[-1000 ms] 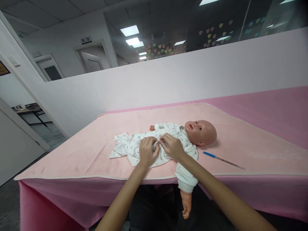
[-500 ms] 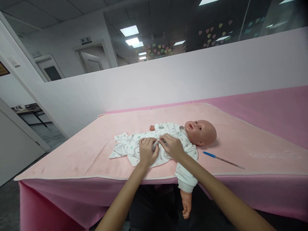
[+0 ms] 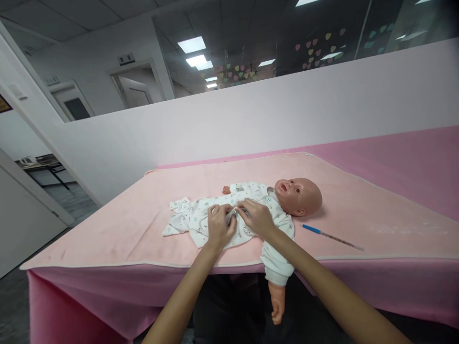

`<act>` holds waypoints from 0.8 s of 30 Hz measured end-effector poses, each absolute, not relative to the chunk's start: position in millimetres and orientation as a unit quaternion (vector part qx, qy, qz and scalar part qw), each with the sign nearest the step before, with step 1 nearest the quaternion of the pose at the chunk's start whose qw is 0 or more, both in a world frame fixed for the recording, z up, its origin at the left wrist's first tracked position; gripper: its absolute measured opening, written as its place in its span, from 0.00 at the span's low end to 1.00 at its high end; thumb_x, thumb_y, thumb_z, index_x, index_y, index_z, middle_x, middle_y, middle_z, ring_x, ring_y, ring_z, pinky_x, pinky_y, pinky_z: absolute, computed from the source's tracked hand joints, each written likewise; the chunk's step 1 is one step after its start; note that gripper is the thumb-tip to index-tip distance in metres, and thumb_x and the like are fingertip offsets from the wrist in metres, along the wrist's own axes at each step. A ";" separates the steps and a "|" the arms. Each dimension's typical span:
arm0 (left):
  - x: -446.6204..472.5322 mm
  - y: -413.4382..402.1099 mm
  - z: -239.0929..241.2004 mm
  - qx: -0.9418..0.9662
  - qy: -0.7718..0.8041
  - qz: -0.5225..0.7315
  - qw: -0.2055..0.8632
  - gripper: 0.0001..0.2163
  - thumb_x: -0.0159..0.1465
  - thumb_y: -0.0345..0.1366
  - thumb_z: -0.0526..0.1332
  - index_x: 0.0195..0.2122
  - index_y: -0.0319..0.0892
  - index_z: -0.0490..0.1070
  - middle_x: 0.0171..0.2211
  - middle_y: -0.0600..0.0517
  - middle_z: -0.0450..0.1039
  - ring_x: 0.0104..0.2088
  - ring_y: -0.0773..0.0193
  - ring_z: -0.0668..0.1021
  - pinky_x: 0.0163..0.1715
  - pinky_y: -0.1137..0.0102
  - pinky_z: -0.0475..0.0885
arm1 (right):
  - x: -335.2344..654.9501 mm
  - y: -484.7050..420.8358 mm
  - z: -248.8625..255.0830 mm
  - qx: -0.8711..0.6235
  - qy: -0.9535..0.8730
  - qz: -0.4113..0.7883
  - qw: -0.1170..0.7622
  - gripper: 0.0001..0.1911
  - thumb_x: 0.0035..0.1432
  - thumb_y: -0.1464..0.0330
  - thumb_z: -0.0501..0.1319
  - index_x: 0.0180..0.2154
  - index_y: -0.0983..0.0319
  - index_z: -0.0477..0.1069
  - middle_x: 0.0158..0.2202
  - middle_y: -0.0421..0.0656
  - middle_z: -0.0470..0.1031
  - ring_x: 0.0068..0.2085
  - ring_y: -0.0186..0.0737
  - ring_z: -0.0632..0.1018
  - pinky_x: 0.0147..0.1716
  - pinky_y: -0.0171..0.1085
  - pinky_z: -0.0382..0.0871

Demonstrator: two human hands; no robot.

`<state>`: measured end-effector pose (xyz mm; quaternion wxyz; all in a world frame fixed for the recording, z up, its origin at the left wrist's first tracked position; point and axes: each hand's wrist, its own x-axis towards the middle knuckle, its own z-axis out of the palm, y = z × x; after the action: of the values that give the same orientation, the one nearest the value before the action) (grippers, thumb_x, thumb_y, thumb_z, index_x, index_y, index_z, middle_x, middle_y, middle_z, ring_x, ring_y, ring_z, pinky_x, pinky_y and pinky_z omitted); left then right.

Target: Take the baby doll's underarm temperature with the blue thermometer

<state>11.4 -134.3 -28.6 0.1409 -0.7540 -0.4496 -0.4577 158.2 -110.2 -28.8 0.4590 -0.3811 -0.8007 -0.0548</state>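
Note:
A baby doll (image 3: 304,195) lies on its back, head to the right, dressed in a white patterned romper (image 3: 201,220). My left hand (image 3: 220,225) pinches the romper's front edge over the doll's belly. Close against it, my right hand (image 3: 256,217) grips the same fabric from the other side, fingertips nearly touching the left ones. Between the fingers the cloth is bunched up; any fastener there is too small to make out. One sleeved doll arm (image 3: 277,298) hangs over the table's front edge, beneath my right forearm.
A peach-coloured mat (image 3: 118,224) lies under the doll, over a pink tablecloth (image 3: 107,291). Right of the doll, a thermometer with a blue cap (image 3: 332,237) rests on the mat. Behind the table stands a white partition wall (image 3: 222,124) topped with glass.
Both hands keep hold of the romper front in almost the same spot. The whole view has shifted very slightly; the doll and thermometer stay put.

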 end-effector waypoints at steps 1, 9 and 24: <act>11.2 -134.3 -28.9 -0.754 -0.446 -0.461 0.143 0.05 0.57 0.29 0.55 0.35 0.42 0.61 0.30 0.53 0.70 0.32 0.64 0.71 0.43 0.63 0.61 | 158.2 -110.1 -28.7 -0.380 -0.800 -0.053 0.461 0.09 0.61 0.66 0.51 0.32 0.61 0.68 0.29 0.40 0.72 0.28 0.32 0.72 0.27 0.31 0.59; 11.7 -134.9 -30.2 -0.738 -0.433 -0.496 0.147 0.06 0.57 0.27 0.56 0.35 0.44 0.64 0.29 0.55 0.72 0.31 0.64 0.71 0.40 0.65 0.61 | 158.4 -109.2 -29.5 -0.369 -0.797 -0.042 0.476 0.09 0.61 0.66 0.52 0.32 0.61 0.68 0.29 0.40 0.72 0.28 0.32 0.71 0.27 0.30 0.59; 15.5 -140.5 -21.7 -0.738 -0.475 -0.453 0.159 0.03 0.58 0.31 0.56 0.29 0.44 0.68 0.32 0.54 0.74 0.36 0.62 0.71 0.41 0.64 0.59 | 157.5 -111.3 -28.1 -0.373 -0.788 -0.045 0.487 0.07 0.57 0.71 0.53 0.32 0.61 0.69 0.29 0.40 0.72 0.28 0.32 0.71 0.27 0.30 0.60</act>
<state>15.5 -140.5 -21.7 0.1587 -0.7376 -0.4749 -0.4529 157.5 -111.3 -28.1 0.4873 -0.3727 -0.7884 -0.0449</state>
